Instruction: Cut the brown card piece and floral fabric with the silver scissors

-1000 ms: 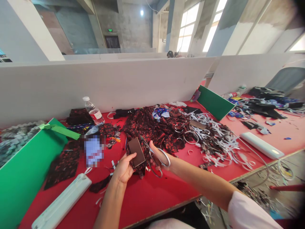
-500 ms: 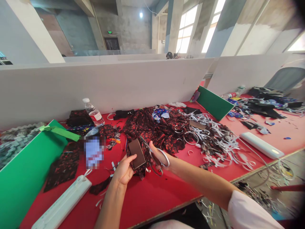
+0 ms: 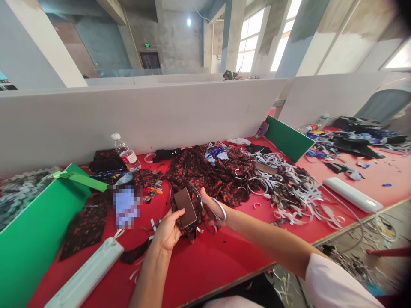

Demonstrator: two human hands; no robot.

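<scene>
The left hand (image 3: pixel 167 233) gripped a brown rectangular card (image 3: pixel 185 202) together with a scrap of dark red-printed fabric (image 3: pixel 188 229), thumb pressed on the card's lower edge. The card lay flat on top of the cloth, apparently as a cutting pattern, and was held tilted up toward the camera so that its right edge stayed exposed. Both were raised slightly above the red tabletop (image 3: pixel 221 261), near the middle of its front edge.

The right hand (image 3: pixel 210 209) was closed through the loops of a pair of scissors (image 3: pixel 205 205), thumb in the upper loop. The blades pointed away from the person and ran along the card's right edge, placed to follow the card's outline; whether the blades were parted could not be told.

Behind the hands, toward the back edge of the tabletop, lay a heap of the same printed fabric (image 3: pixel 215 171), within reach as stock. A mass of white strip offcuts (image 3: pixel 295 188) covered the right part of the tabletop, kept apart from the fabric. A water bottle (image 3: pixel 126 153) stood upright near the back left corner, against the grey partition (image 3: pixel 160 115). A white elongated lamp unit (image 3: pixel 85 276) lay at the front left corner. A green divider board (image 3: pixel 32 231) closed the left edge.
</scene>
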